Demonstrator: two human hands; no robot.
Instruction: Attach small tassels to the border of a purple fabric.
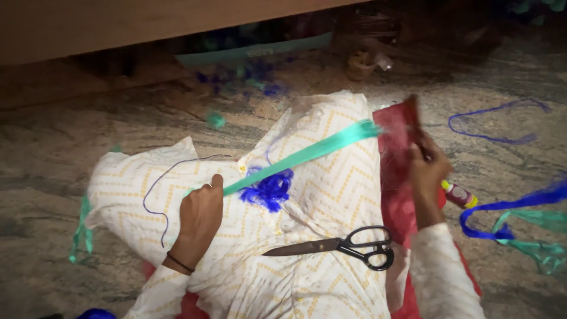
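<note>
There is just one view, from a camera worn on the person's head, tilted steeply down over their own lap. It sits close: the white zigzag-patterned garment (319,195) over the knees fills the middle of the frame, and both forearms enter from the bottom edge. The lens faces forward and down across the stone floor (88,130), which spreads to the left and right edges. Along the top left runs the underside of a wooden furniture edge (118,23), with dark clutter beneath it at upper centre.
</note>
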